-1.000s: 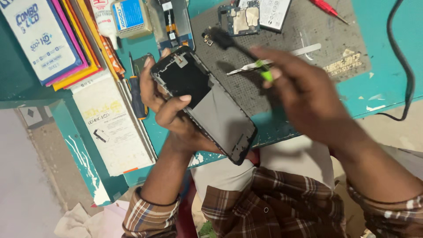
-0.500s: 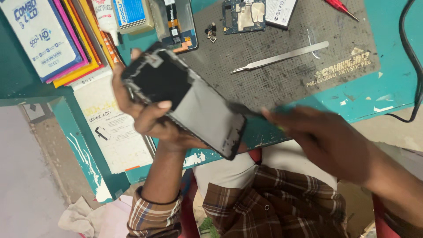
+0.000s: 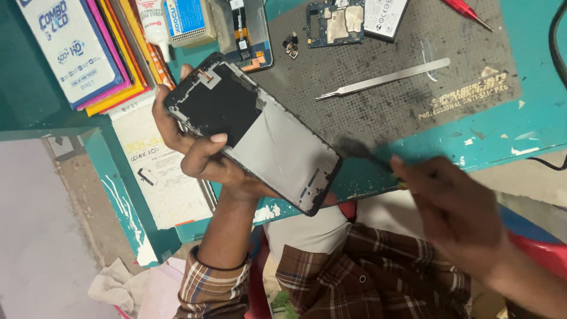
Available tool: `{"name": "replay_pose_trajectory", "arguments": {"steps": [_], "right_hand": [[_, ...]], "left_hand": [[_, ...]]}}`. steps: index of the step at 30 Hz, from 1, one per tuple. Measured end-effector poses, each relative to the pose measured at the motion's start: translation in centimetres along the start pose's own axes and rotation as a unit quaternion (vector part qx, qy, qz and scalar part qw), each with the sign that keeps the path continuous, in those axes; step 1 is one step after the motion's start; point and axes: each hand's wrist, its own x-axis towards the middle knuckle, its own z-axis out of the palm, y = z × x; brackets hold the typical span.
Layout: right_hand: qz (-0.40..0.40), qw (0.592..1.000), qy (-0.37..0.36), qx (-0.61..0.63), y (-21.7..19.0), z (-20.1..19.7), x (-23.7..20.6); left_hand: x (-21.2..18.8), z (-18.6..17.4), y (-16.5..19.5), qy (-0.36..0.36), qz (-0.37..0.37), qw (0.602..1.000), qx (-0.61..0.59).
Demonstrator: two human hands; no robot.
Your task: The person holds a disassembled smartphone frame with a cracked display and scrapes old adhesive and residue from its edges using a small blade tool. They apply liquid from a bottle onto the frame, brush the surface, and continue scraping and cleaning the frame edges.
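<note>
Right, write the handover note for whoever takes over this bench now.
Left hand: grips the opened phone frame, tilted above the bench edge, inner side up.
Right hand: blurred, holds a dark thin tool pointing at the frame's lower end.
On the grey mat: tweezers, circuit board, small loose parts.
Done: board is out of the frame.
Left: the frame is bare, nothing refitted yet.
</note>
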Motion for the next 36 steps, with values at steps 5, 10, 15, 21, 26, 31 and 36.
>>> {"name": "replay_pose_trajectory", "arguments": {"steps": [5,10,15,21,26,31,36], "right_hand": [[-0.063,0.998,-0.006,-0.020,-0.9,1.1,0.8],[-0.070,0.997,-0.027,-0.029,-1.4,1.9,4.2],[-0.113,0.994,0.005,-0.012,-1.9,3.4,9.0],[-0.128,0.991,0.029,0.012,-2.4,3.2,9.9],[-0.082,0.988,-0.131,-0.002,0.1,-0.7,6.1],[0.005,0.988,-0.151,-0.043,2.3,-5.7,2.5],[-0.105,0.961,0.140,-0.216,5.6,-7.4,5.3]], "left_hand": [[-0.6,0.3,-0.4,0.004,0.025,1.000,-0.006],[-1.2,0.8,-0.5,-0.028,0.036,0.998,-0.033],[-1.5,0.5,0.3,-0.092,0.023,0.995,-0.031],[-1.2,0.5,0.5,-0.158,0.076,0.985,-0.007],[-0.8,0.6,0.1,-0.092,0.059,0.994,0.006],[0.4,1.4,0.3,0.017,0.049,0.999,-0.003],[0.8,0.9,2.7,-0.039,0.097,0.953,0.284]]}}
